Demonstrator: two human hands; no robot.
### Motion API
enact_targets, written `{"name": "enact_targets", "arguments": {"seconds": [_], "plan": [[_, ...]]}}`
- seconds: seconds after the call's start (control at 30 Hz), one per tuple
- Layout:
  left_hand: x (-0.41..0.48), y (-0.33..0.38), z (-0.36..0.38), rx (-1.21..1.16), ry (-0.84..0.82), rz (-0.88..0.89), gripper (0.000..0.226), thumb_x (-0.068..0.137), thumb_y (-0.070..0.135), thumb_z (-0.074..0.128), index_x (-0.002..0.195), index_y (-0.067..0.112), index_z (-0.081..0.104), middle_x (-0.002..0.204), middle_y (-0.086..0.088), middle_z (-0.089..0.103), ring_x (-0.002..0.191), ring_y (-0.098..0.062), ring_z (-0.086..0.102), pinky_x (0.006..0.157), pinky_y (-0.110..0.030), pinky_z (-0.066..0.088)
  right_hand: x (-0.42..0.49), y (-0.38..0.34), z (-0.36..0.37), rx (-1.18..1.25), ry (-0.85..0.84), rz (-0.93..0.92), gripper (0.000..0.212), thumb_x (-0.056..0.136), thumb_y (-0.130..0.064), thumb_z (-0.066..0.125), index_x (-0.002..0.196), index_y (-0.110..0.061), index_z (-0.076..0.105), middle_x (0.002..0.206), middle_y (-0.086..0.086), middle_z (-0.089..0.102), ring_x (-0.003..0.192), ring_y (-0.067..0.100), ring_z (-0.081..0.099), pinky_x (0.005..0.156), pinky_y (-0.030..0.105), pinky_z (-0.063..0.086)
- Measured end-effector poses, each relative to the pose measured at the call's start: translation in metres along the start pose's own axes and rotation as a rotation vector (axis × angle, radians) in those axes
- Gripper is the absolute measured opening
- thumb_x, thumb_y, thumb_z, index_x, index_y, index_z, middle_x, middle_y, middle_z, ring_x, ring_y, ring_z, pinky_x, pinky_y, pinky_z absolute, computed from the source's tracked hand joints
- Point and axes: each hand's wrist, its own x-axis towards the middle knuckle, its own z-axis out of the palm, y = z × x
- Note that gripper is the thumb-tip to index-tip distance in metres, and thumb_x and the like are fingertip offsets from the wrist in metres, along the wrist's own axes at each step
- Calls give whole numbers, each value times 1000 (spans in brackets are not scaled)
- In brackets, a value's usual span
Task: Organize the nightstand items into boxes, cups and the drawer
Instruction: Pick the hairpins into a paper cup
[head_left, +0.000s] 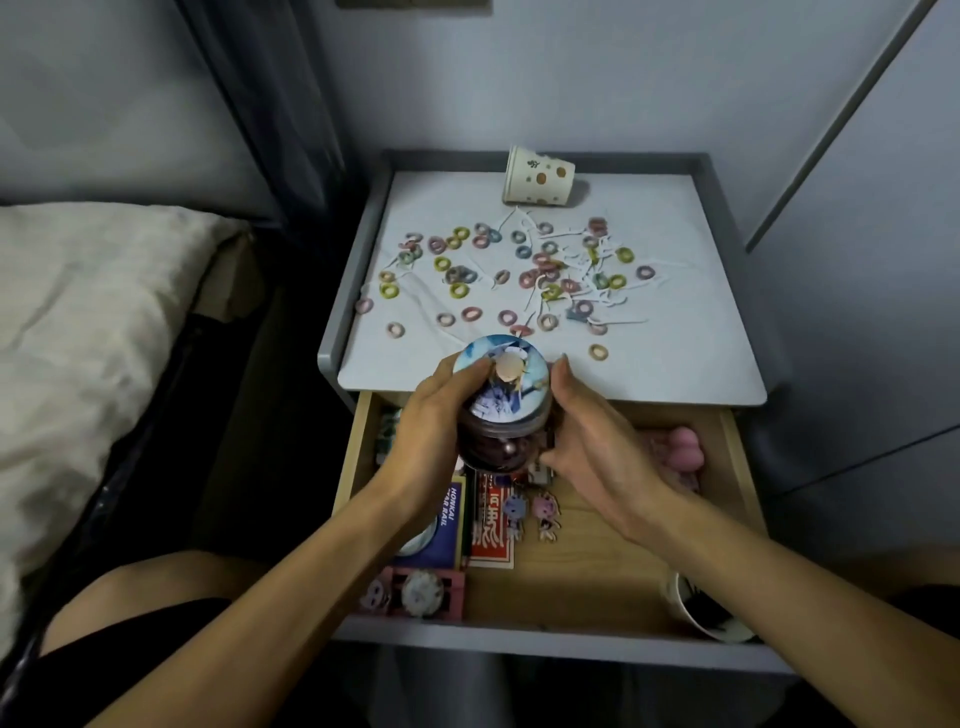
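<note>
Picture-topped cylinder (498, 395) is sitting between both hands, above the open drawer (623, 551). The left hand (434, 421) is wrapping its side with the thumb lying over the printed top, and the right hand (597, 441) is cupping the other side, fingers loosely curved. It is probably going into the drawer; keeping it upright and aiming for bare wood under the right wrist, not the card boxes (491, 525) beneath the left hand, is looking wisest. Beyond the fingertips, coloured rings (519, 270) and a tipped paper cup (537, 179) are lying on the nightstand top. Whether the cylinder is a jar or stacked badges is proving hard to tell. The hands are hiding its base, and the right forearm is cutting off another cup (701, 613).
</note>
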Motion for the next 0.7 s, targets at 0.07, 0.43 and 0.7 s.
{"name": "enact_targets", "arguments": {"seconds": [0.07,0.43,0.7], "plan": [[-3,4,-4,-58,9,-36,31,101,22,48,118,4,67,115,-10,73,112,-24,67,104,-40,48,-1,4,-4,-60,-69,-3,51,89,-29,66,136,-18,52,133,4,63,126,21,58,106,47,46],[-22,23,-70,-215,129,-167,34,100,20,47,118,-3,65,114,-15,71,103,-22,65,105,-34,44,2,52,15,-780,-101,-29,93,63,-27,92,141,-29,41,126,-19,57,114,-4,56,98,14,45],[-17,35,-114,-126,307,-80,21,102,18,51,106,5,68,93,-6,76,77,-13,70,69,-22,55,31,113,33,-1151,-176,-165,97,61,-47,88,142,-34,37,138,-12,49,126,5,43,98,32,47]]}}
